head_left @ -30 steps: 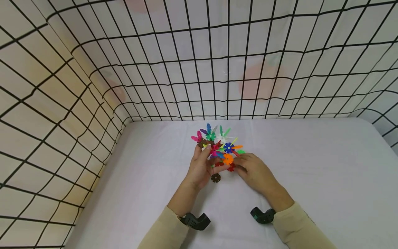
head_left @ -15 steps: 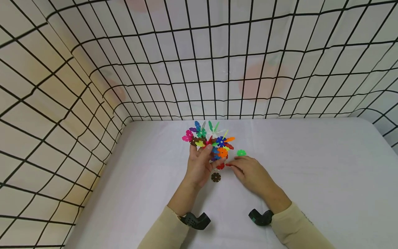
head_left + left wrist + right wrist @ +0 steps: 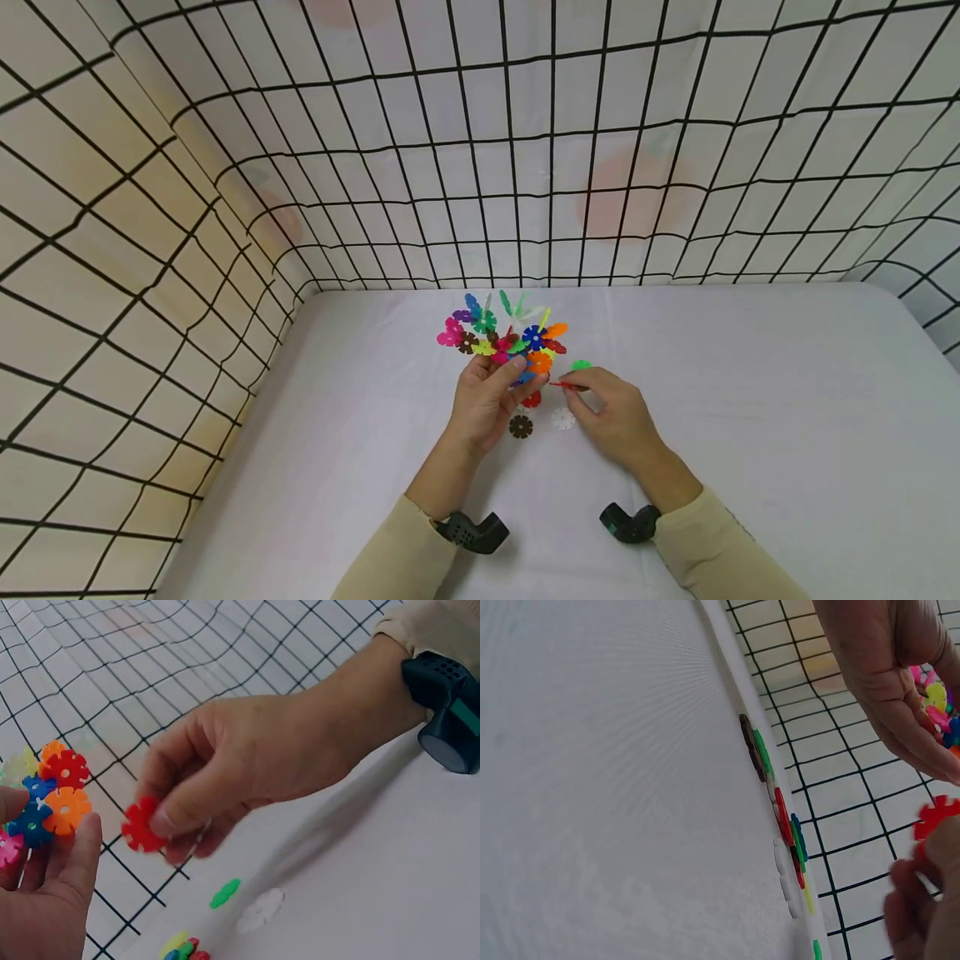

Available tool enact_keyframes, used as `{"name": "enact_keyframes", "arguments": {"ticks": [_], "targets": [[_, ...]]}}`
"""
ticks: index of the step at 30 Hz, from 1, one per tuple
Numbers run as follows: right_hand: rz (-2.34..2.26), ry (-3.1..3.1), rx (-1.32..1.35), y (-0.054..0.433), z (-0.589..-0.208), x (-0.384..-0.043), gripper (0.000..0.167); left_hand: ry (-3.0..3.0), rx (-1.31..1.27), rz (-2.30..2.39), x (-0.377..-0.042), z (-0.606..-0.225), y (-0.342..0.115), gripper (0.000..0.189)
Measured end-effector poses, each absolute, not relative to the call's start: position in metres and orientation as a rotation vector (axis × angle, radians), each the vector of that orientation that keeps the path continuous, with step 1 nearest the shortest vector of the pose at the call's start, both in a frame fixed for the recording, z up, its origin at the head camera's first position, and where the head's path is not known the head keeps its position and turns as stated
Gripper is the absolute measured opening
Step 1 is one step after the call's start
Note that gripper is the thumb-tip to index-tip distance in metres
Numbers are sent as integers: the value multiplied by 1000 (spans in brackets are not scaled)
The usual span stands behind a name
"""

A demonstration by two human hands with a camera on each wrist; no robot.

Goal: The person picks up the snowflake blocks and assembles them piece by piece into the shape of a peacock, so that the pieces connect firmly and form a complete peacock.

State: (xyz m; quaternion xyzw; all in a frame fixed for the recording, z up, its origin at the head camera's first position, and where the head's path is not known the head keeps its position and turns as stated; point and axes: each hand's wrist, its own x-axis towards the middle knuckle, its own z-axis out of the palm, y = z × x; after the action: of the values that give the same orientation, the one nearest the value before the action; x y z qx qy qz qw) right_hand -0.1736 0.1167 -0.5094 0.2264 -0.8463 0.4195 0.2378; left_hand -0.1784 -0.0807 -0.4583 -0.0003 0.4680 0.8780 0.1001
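Observation:
My left hand (image 3: 480, 408) holds up a many-coloured cluster of interlocked plastic snowflake discs (image 3: 535, 337), gripping it near its underside. Between the thumb and fingers of my right hand (image 3: 618, 421) is a single red snowflake disc (image 3: 142, 825). In the head view this disc is seen edge-on, just right of the cluster. A small gap separates the red disc from the cluster in the left wrist view. The right wrist view shows the red disc (image 3: 934, 817) below my left hand (image 3: 885, 690). Part of the cluster is hidden behind the left fingers.
Loose discs lie on the white table (image 3: 750, 433) under the hands: a brown disc (image 3: 521, 427), a white disc (image 3: 563, 418), a red disc (image 3: 532, 400) and a green disc (image 3: 581, 365). A black wire grid (image 3: 551, 167) stands along the back and sides.
The cluster has shifted left and slightly away. My right hand has drawn back from it with the red disc, then lifted, uncovering the white disc on the table.

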Motion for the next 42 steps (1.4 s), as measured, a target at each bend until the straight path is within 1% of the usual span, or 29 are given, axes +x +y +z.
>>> {"name": "enact_keyframes", "arguments": {"ticks": [6,12,16,18,19,24,32,36,42], "targets": [[1353,-2027,592,114,-505,-176,36,1419,-40,2577,-178,-462,-77,42],[1408,-2012,573,113,-504,-175,33,1423,-67,2586,-178,-464,-74,48],[1402,-2010,559,113,-505,-174,23,1426,-107,2588,-177,-463,-72,44],[1411,-2009,555,113,-505,-174,22,1427,-123,2585,-177,-463,-72,41],[1420,-2008,557,113,-505,-174,22,1428,-127,2584,-177,-463,-72,40],[1460,-1994,574,112,-504,-175,34,1444,-136,2581,-177,-462,-71,40],[1385,-2021,565,111,-505,-174,28,1533,-149,2575,-176,-459,-70,45],[1332,-1999,597,112,-508,-176,32,1579,-116,2560,-175,-459,-71,43],[1245,-1964,635,112,-507,-177,34,1657,-44,2529,-175,-461,-69,47]]}}
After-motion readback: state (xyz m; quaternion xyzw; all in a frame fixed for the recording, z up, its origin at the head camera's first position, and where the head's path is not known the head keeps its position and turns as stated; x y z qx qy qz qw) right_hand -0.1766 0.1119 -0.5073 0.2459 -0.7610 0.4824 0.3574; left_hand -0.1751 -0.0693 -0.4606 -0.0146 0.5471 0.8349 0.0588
